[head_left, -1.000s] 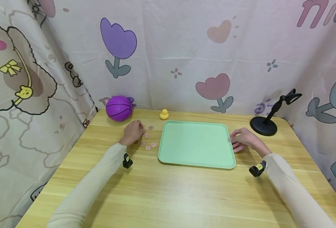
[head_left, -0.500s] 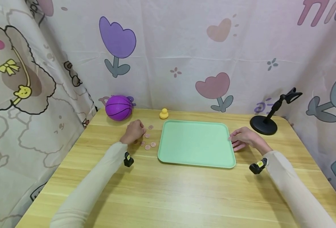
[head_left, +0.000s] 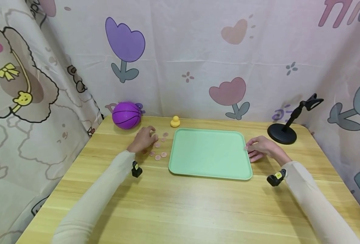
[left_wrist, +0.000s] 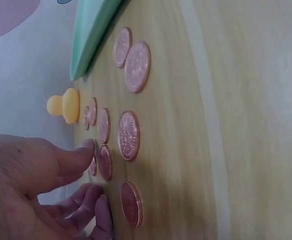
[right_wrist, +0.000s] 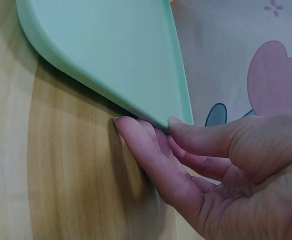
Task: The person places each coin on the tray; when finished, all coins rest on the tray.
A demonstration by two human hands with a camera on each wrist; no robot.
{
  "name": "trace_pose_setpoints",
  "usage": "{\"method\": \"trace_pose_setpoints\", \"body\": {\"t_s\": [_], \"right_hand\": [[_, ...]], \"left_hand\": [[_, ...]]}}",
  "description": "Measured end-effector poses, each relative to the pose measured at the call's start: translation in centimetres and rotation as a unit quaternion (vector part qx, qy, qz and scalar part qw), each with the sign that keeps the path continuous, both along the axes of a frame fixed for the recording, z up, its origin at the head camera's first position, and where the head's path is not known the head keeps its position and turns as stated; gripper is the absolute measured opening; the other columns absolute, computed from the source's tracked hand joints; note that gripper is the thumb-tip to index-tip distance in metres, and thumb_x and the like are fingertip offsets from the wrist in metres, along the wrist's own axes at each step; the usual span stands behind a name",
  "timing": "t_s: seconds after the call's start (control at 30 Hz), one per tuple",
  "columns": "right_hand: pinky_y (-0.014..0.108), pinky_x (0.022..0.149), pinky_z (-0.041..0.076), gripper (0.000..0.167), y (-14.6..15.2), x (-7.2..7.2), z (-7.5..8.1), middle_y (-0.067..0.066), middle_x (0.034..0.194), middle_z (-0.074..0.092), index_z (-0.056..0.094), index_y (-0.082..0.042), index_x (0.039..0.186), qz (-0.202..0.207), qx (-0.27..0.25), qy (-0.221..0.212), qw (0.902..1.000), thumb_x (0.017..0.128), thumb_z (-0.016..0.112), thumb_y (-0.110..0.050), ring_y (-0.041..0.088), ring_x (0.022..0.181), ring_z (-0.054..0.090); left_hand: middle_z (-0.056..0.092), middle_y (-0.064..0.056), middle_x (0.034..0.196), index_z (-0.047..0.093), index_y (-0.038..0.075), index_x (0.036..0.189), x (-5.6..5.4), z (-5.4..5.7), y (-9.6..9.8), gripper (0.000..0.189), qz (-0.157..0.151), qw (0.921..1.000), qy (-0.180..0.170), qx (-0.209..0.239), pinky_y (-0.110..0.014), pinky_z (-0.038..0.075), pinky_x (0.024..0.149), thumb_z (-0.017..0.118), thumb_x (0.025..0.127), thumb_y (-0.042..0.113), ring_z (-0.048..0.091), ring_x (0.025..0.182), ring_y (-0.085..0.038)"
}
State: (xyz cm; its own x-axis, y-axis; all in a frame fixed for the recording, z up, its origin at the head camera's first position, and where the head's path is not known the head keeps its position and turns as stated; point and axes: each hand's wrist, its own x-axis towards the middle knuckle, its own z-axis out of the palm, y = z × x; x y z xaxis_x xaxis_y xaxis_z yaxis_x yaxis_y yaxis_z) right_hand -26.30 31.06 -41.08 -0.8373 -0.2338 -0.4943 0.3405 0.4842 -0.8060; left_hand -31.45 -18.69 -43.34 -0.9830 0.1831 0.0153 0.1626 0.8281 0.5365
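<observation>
Copper-coloured coins (left_wrist: 129, 135) lie spread on the table left of the pale green tray (head_left: 210, 154); two of them overlap near the tray in the left wrist view. My left hand (head_left: 142, 139) is over the left side of this group, thumb and fingers apart. In the left wrist view its thumb (left_wrist: 83, 156) overlaps a coin (left_wrist: 93, 166) that is partly hidden behind it. At the tray's right edge, my right hand (head_left: 261, 148) holds the rim, with the thumb (right_wrist: 183, 131) on top and fingers (right_wrist: 143, 142) at the side and underneath.
A purple basketball (head_left: 126, 115) stands behind my left hand at the table's back left. Behind the tray's left corner sits a yellow rubber duck (head_left: 175, 122). A black stand with a clip (head_left: 282, 133) is at the back right, against the printed curtain (head_left: 180, 40).
My left hand's thumb and fingers have spread apart. Two coins now show at the far side of the group, where one showed before. My right hand and the tray stay in place.
</observation>
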Motion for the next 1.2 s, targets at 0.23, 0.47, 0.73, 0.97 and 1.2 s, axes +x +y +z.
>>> {"method": "trace_pose_setpoints", "body": {"t_s": [0.23,0.47,0.73,0.97,1.2], "right_hand": [[0.038,0.074,0.065,0.034,0.0,0.1,0.2,0.011,0.089,0.070,0.046,0.017,0.133,-0.011,0.012,0.002,0.9999,0.107,0.055,-0.003,0.016,0.075,0.072],[0.039,0.073,0.065,0.030,-0.2,0.2,0.0,0.013,0.089,0.069,0.048,0.016,0.130,-0.017,0.015,-0.002,0.9997,0.107,0.056,-0.002,0.017,0.075,0.073],[0.039,0.073,0.066,0.032,-0.6,0.3,0.1,0.013,0.089,0.068,0.048,0.018,0.130,-0.024,0.022,0.008,0.9994,0.106,0.057,-0.001,0.017,0.073,0.072],[0.039,0.068,0.065,0.031,-1.0,0.4,0.4,0.013,0.081,0.065,0.047,0.019,0.126,-0.020,0.039,0.039,0.9983,0.102,0.058,0.003,0.015,0.067,0.069],[0.040,0.068,0.065,0.029,-1.3,0.6,0.2,0.015,0.084,0.064,0.047,0.019,0.124,-0.015,0.050,0.044,0.9976,0.103,0.058,0.003,0.016,0.068,0.068]], "left_hand": [[0.066,-0.018,0.097,0.066,-0.004,0.104,-0.7,0.1,0.5,0.014,0.011,0.9998,0.015,-0.012,-0.043,0.050,0.079,0.071,0.100,0.009,0.059,0.087,-0.030],[0.063,-0.013,0.090,0.060,-0.001,0.092,-0.3,0.6,0.3,0.018,0.027,0.9995,-0.012,-0.012,-0.035,0.048,0.073,0.074,0.098,0.009,0.055,0.078,-0.023],[0.073,-0.021,0.104,0.071,-0.005,0.107,0.0,2.6,3.4,0.012,-0.025,0.9866,-0.008,0.161,-0.039,0.061,0.080,0.063,0.103,0.003,0.072,0.091,-0.034],[0.077,-0.021,0.109,0.075,-0.006,0.115,-0.6,2.6,7.8,0.020,-0.047,0.9644,-0.093,0.243,-0.038,0.063,0.088,0.072,0.099,0.006,0.076,0.090,-0.026],[0.077,-0.024,0.105,0.074,-0.009,0.114,-1.1,1.1,11.0,0.019,-0.018,0.9324,-0.181,0.312,-0.044,0.052,0.109,0.073,0.097,0.000,0.079,0.081,-0.022]]}}
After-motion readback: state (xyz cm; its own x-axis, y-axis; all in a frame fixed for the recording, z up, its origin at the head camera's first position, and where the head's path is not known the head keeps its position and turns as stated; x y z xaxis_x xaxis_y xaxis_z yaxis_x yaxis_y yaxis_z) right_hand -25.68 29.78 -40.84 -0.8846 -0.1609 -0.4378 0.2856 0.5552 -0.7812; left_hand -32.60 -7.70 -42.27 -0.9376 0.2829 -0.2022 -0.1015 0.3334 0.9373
